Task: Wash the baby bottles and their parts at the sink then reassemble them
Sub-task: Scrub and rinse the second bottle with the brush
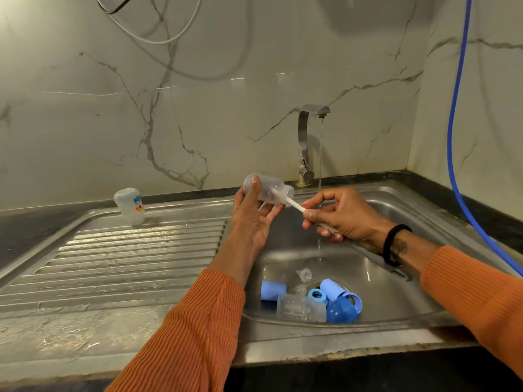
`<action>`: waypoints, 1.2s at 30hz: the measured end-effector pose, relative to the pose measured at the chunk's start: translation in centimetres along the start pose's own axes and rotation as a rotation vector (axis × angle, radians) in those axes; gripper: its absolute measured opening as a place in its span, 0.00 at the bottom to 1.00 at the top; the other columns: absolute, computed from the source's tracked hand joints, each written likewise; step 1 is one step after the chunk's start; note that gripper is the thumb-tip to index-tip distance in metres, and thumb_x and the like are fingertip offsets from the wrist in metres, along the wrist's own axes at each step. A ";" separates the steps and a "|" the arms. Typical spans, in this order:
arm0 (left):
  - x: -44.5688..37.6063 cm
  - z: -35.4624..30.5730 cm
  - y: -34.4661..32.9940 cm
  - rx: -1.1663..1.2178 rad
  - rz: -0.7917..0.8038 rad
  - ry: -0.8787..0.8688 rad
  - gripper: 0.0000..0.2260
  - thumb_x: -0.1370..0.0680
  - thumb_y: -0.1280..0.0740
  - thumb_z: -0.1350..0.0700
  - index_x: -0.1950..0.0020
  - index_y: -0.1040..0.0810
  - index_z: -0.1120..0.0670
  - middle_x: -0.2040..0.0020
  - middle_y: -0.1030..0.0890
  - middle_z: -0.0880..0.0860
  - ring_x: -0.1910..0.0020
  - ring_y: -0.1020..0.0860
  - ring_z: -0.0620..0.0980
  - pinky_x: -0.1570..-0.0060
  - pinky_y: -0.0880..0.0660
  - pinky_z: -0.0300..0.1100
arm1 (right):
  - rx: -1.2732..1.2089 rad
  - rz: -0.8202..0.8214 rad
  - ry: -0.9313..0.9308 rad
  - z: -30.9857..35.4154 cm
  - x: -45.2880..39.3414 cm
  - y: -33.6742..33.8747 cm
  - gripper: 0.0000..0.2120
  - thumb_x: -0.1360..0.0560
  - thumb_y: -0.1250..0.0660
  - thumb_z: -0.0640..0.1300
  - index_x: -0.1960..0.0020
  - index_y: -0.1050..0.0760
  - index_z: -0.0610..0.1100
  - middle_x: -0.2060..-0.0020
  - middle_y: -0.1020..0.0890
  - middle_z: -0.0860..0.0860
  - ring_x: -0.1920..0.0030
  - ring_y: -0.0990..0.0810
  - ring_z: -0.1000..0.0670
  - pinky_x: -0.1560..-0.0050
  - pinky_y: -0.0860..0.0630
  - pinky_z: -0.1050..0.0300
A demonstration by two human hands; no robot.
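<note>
Clear bottle (pixel 266 189) gripped sideways in left hand (pixel 253 219); right hand (pixel 343 215) pinched white brush (pixel 294 205), head apparently inside. Tap (pixel 307 142) ran behind.

Your sink basin (pixel 368 278) is brushed steel, dull-sheened; ribbed drainboard (pixel 127 258) same metal, wet. Tap (pixel 305 142) satin metal. Bottle (pixel 267 189) you hold: clear frosted plastic. Blue caps (pixel 334 291) matt plastic. Wall (pixel 198 94) glossy veined marble. Your sleeves (pixel 192 329): ribbed orange knit.

Bottle (pixel 130 206) upright on drainboard (pixel 127 258) left of sink (pixel 396 216), loose parts (pixel 325 301) in basin, tap (pixel 307 142) behind
</note>
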State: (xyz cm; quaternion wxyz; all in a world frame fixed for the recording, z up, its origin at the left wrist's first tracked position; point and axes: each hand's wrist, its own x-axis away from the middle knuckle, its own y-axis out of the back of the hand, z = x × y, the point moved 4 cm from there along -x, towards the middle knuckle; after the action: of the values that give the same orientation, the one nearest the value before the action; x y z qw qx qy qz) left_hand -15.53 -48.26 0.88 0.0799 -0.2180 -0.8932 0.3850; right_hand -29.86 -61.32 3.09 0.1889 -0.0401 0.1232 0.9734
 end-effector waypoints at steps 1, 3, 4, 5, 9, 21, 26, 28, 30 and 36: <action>0.0 0.0 0.0 -0.002 -0.001 0.002 0.24 0.23 0.25 0.54 0.29 0.27 0.54 0.33 0.23 0.62 0.38 0.20 0.65 0.53 0.16 0.57 | 0.009 0.007 0.001 0.0 0.1 0.2 0.08 0.21 0.28 0.37 0.43 0.19 0.39 0.57 0.13 0.39 0.72 0.26 0.50 0.77 0.32 0.61; 0.0 0.1 0.2 -0.017 -0.007 -0.002 0.25 0.24 0.25 0.54 0.29 0.27 0.55 0.32 0.24 0.62 0.38 0.20 0.65 0.54 0.16 0.56 | 0.037 0.028 0.012 0.2 0.2 0.5 0.08 0.21 0.28 0.37 0.43 0.18 0.40 0.57 0.13 0.39 0.71 0.26 0.50 0.76 0.32 0.60; -0.1 0.2 0.2 -0.029 -0.008 -0.005 0.25 0.24 0.25 0.53 0.28 0.27 0.56 0.32 0.24 0.62 0.38 0.20 0.65 0.54 0.16 0.55 | 0.054 0.043 0.020 0.3 0.3 0.6 0.08 0.21 0.28 0.37 0.43 0.18 0.40 0.58 0.13 0.39 0.71 0.26 0.50 0.76 0.32 0.60; -0.1 0.2 0.3 -0.040 -0.007 -0.007 0.26 0.24 0.26 0.53 0.28 0.28 0.56 0.32 0.24 0.62 0.38 0.20 0.65 0.54 0.16 0.55 | 0.075 0.059 0.026 0.5 0.3 0.7 0.08 0.21 0.28 0.37 0.43 0.17 0.41 0.58 0.13 0.39 0.71 0.26 0.50 0.75 0.32 0.60; -0.1 0.2 0.5 -0.074 -0.012 -0.027 0.27 0.24 0.25 0.54 0.27 0.29 0.55 0.32 0.25 0.62 0.37 0.21 0.65 0.52 0.16 0.58 | 0.204 0.105 0.004 1.1 0.1 1.4 0.08 0.21 0.28 0.40 0.42 0.16 0.43 0.58 0.13 0.41 0.71 0.25 0.51 0.75 0.31 0.61; 0.0 0.2 -0.4 0.107 0.012 0.032 0.19 0.22 0.26 0.55 0.33 0.26 0.56 0.36 0.22 0.65 0.40 0.18 0.65 0.47 0.17 0.59 | 0.306 -0.118 0.123 1.9 -0.4 0.1 0.05 0.20 0.30 0.39 0.46 0.19 0.47 0.64 0.14 0.44 0.73 0.24 0.51 0.72 0.27 0.56; 0.5 0.1 0.2 0.143 0.001 0.089 0.22 0.22 0.26 0.54 0.32 0.27 0.58 0.35 0.23 0.67 0.41 0.18 0.66 0.52 0.16 0.57 | 0.212 0.013 0.111 1.5 -0.2 0.2 0.07 0.19 0.29 0.40 0.43 0.17 0.47 0.61 0.14 0.42 0.71 0.26 0.50 0.74 0.30 0.60; 0.5 0.4 0.3 0.099 -0.018 0.084 0.23 0.22 0.26 0.54 0.30 0.28 0.58 0.34 0.24 0.66 0.41 0.18 0.66 0.56 0.15 0.55 | 0.243 0.050 0.070 1.5 -0.2 0.6 0.08 0.20 0.29 0.40 0.41 0.17 0.46 0.61 0.13 0.42 0.72 0.26 0.51 0.74 0.30 0.60; 0.5 0.7 0.3 0.058 -0.034 0.073 0.23 0.22 0.26 0.54 0.30 0.28 0.58 0.34 0.24 0.66 0.42 0.18 0.65 0.55 0.15 0.55 | 0.347 0.047 0.051 1.8 -0.4 0.9 0.08 0.20 0.29 0.40 0.41 0.17 0.46 0.62 0.13 0.44 0.72 0.24 0.51 0.74 0.29 0.60; 0.3 0.9 0.0 0.016 -0.018 0.018 0.22 0.22 0.27 0.52 0.31 0.28 0.56 0.34 0.24 0.64 0.43 0.17 0.63 0.53 0.16 0.55 | 0.535 -0.063 0.060 2.7 -0.9 0.9 0.09 0.19 0.30 0.41 0.41 0.18 0.48 0.64 0.14 0.45 0.72 0.22 0.51 0.73 0.26 0.59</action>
State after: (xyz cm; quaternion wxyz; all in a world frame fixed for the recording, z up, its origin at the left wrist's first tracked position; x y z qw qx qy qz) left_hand -16.11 -48.69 0.26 0.0930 -0.2126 -0.8913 0.3895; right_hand -29.44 -61.75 6.05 0.2192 -0.0212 0.3802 0.8983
